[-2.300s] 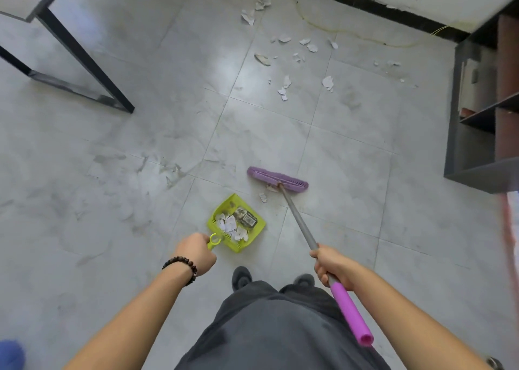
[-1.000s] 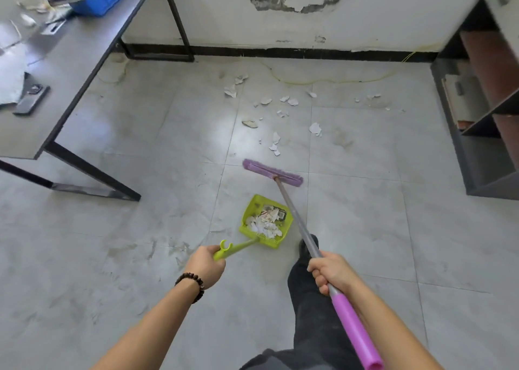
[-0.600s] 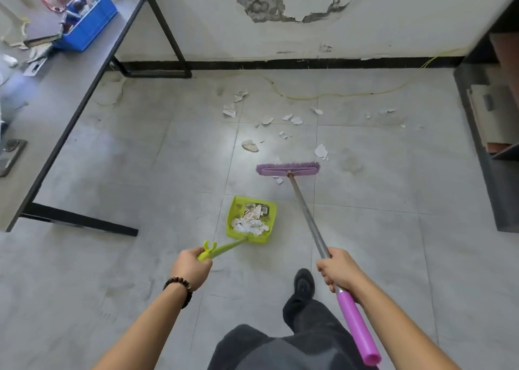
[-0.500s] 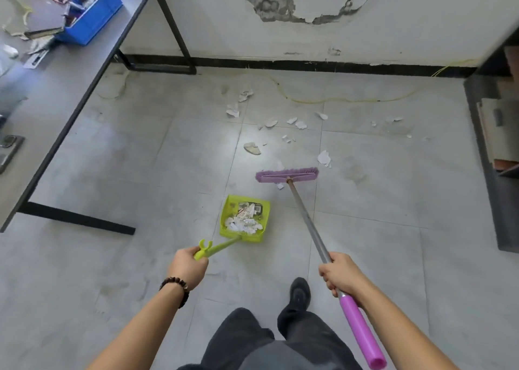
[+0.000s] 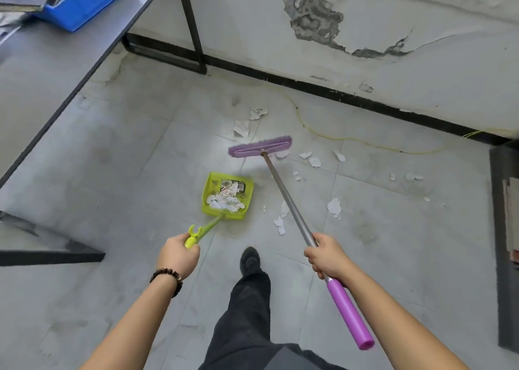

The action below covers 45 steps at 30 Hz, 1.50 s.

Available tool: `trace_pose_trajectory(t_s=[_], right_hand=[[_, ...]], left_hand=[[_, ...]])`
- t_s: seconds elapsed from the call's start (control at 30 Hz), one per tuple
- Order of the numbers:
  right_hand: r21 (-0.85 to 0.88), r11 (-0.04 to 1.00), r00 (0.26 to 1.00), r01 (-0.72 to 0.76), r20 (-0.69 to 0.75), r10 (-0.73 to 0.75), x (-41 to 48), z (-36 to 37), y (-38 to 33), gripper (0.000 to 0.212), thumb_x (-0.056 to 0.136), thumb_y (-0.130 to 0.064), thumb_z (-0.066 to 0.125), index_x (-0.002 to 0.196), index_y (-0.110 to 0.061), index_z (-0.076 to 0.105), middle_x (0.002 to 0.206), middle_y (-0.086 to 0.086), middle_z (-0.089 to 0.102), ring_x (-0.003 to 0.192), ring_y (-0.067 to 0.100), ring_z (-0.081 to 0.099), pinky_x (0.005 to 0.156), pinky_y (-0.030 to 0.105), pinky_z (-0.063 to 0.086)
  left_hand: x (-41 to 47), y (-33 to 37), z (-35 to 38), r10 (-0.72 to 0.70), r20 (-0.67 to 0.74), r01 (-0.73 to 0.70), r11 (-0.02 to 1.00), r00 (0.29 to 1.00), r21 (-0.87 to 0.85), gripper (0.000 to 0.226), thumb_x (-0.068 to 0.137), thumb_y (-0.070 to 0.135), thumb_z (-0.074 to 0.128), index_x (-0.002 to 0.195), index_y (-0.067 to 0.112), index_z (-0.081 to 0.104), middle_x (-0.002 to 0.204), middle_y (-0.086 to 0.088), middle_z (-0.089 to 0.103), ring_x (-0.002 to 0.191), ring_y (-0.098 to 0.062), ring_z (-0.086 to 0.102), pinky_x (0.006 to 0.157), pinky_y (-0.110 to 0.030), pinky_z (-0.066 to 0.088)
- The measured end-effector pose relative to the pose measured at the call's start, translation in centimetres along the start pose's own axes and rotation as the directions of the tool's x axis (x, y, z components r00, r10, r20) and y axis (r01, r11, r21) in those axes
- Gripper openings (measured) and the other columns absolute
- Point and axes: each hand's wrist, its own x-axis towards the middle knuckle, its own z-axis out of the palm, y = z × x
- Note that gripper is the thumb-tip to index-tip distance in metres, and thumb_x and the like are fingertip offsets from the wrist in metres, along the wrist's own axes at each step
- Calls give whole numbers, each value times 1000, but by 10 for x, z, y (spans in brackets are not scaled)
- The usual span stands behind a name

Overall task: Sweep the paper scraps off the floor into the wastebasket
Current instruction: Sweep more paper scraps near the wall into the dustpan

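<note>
My left hand grips the handle of a lime-green dustpan, which holds white paper scraps and a dark printed piece. My right hand is closed around the grey shaft of a purple broom, just above its purple grip. The broom head sits among the white paper scraps scattered on the grey tiled floor, ahead of and to the right of the dustpan. More paper pieces lie just beyond the broom head. No wastebasket is in view.
A grey table with black legs stands at the left, carrying a blue bin. A cracked white wall with a black baseboard runs behind. A yellow cord trails along the floor. Dark shelving is at the right edge. My shoe is between the hands.
I have stepped forward toward the wall. The broom head has moved farther out, past several scraps, and the dustpan has come along with it, still carrying its scraps.
</note>
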Motion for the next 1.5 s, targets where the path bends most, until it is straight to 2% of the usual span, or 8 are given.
trace_pose_trajectory(t_s=[0.37,0.5,0.8,0.93,1.03,1.2,1.37,1.5], right_hand=[[41,996,996,84,-5,-84,245,-10,-261,3,92,-9,53,92,-6,52,57,8,46,39,16,42,34,19,36],[159,985,998,-65,9,65,320,-11,-302,10,98,-14,46,107,-11,48,64,9,46,28,7,40,33,12,36],[-119,920,924,-374,32,380,256,-33,-180,23,103,-29,30,118,-25,47,68,7,45,41,12,36,39,19,31],[-157,803,815,-575,-28,579,186,-67,-114,45,98,-48,42,97,-6,58,59,5,43,37,13,31,41,19,26],[-158,817,832,-554,-142,537,157,-82,-98,52,92,-62,46,76,-12,49,54,3,38,38,15,26,42,18,21],[-160,880,893,-448,-125,432,181,-70,-123,58,92,-64,42,73,-11,52,57,4,43,41,18,32,40,19,26],[-246,907,939,-342,-115,323,266,-38,-177,60,97,-56,33,93,-4,64,63,9,51,41,20,43,41,21,33],[-301,868,917,-395,-69,394,273,-35,-181,56,98,-49,31,101,-1,60,60,12,47,37,18,40,42,20,30]], left_hand=[[195,113,-57,-54,44,51,996,998,72,16,81,13,56,84,3,69,54,-5,43,48,-27,38,52,-28,38],[224,143,-60,-63,54,57,994,997,95,15,80,12,56,81,3,68,53,-6,43,47,-27,38,50,-28,38],[240,174,-69,-77,75,67,989,994,132,15,83,9,54,72,3,63,52,-7,44,50,-27,38,45,-24,32],[239,179,-70,-79,78,67,987,994,143,14,82,7,53,73,2,63,52,-7,44,51,-26,38,45,-24,29],[241,183,-68,-86,76,75,988,993,132,14,82,7,54,70,5,63,52,-7,46,52,-27,42,45,-23,31],[242,186,-69,-86,78,74,986,993,151,17,82,7,54,66,6,58,52,-6,44,49,-24,39,44,-23,28],[241,185,-69,-107,67,95,984,992,153,16,82,8,55,67,5,59,52,-7,44,50,-24,40,44,-24,29],[237,177,-68,-108,68,96,983,992,158,14,81,9,55,73,0,62,53,-7,46,52,-26,41,46,-24,33]])
